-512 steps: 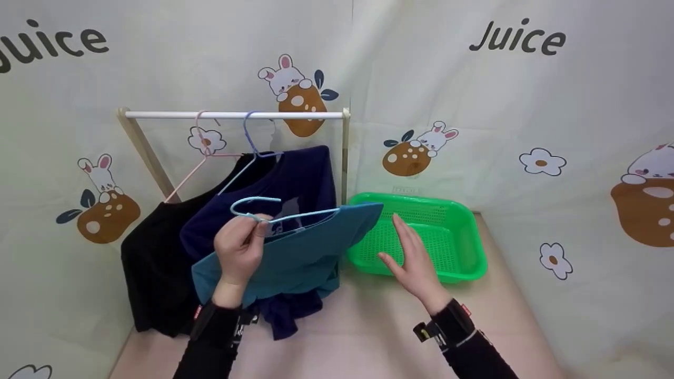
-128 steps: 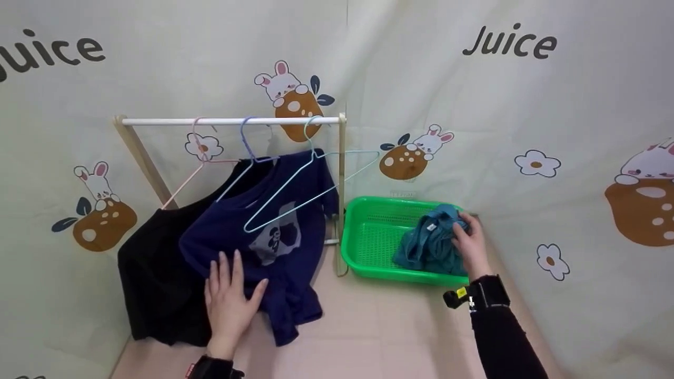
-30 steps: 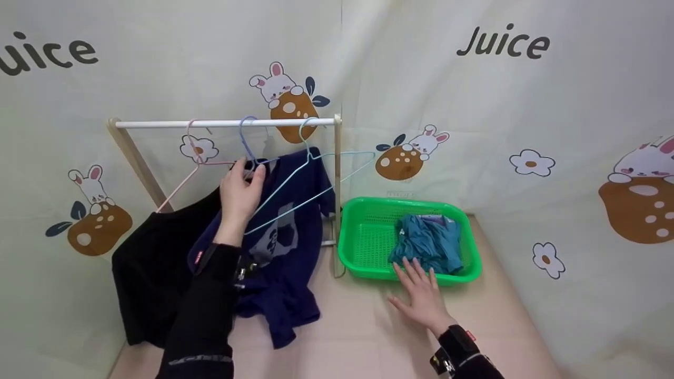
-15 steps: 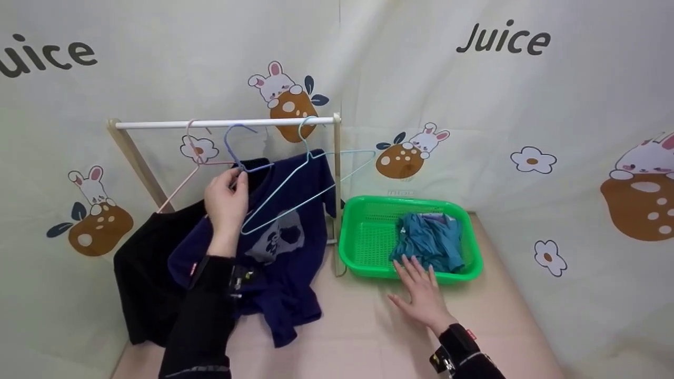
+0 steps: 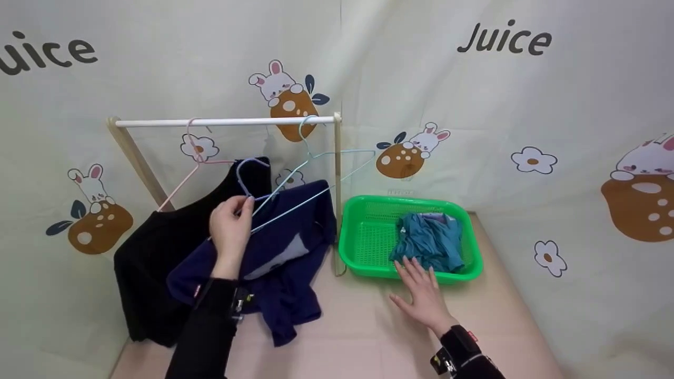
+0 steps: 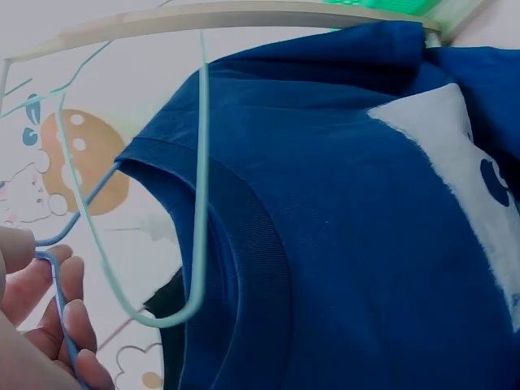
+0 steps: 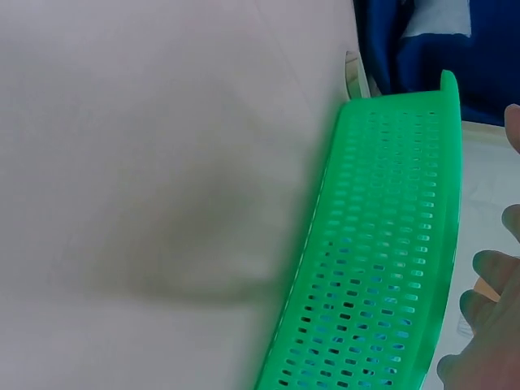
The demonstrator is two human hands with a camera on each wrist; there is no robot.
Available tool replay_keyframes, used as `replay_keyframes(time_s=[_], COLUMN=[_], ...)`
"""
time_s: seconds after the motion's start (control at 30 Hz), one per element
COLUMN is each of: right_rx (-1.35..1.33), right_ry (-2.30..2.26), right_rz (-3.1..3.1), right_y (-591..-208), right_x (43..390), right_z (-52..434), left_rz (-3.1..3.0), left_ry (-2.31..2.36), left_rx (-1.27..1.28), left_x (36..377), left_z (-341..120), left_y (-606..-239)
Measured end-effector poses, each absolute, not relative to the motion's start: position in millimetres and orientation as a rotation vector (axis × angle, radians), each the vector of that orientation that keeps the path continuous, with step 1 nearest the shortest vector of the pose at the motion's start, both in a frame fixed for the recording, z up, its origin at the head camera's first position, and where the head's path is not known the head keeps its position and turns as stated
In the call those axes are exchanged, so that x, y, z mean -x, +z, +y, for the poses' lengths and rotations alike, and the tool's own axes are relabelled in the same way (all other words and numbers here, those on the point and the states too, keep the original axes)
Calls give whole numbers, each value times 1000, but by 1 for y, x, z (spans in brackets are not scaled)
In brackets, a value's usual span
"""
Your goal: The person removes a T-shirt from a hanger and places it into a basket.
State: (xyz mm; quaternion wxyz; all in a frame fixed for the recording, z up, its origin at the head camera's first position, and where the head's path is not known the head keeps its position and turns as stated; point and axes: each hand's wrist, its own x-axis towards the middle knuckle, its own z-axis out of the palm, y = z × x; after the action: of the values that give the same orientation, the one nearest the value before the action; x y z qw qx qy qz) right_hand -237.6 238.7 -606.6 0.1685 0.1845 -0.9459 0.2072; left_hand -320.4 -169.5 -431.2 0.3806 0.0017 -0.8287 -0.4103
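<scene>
My left hand (image 5: pixel 230 226) pinches the blue hanger (image 5: pixel 242 176) just under its hook, which is off the rail. From this hanger hangs a navy T-shirt (image 5: pixel 295 210) with a grey patch; its neckline (image 6: pixel 252 260) shows close up in the left wrist view. A bare light-blue hanger (image 5: pixel 337 153) on the rail overlaps the shirt. My right hand (image 5: pixel 424 299) has its fingers spread at the near rim of the green basket (image 5: pixel 363 266). Inside the basket lies a crumpled teal garment (image 5: pixel 429 242).
A wooden rack with a white rail (image 5: pixel 158 123) stands at the left. A black garment (image 5: pixel 158 273) hangs on a pink hanger (image 5: pixel 181 184) left of the navy shirt. Printed cloth (image 5: pixel 526 105) covers the walls behind and to the right.
My left hand has lifted the blue hanger off the rail and brought it down toward me, the navy T-shirt tilting with it. My right hand has stayed by the basket.
</scene>
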Motion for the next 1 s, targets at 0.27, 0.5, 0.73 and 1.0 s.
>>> replay_keyframes(time_s=[0.27,0.5,0.73,1.0], right_rx=[-530,-552,-564,-602], right_ry=[588,607,604,621], right_rz=[-2687,-2678,-2668,-2637], right_y=[-607,-606,-605,-604], right_x=[238,236,236,236], right_z=[237,234,232,226], left_rz=[-2046,-1975,-1909,-1851], left_ry=[-1044,-1051,-1035,-1005], left_rx=[-8,0,80,185], left_x=[308,296,288,275], left_z=[-176,-185,-191,-193], left_y=[-452,-475,-506,-536])
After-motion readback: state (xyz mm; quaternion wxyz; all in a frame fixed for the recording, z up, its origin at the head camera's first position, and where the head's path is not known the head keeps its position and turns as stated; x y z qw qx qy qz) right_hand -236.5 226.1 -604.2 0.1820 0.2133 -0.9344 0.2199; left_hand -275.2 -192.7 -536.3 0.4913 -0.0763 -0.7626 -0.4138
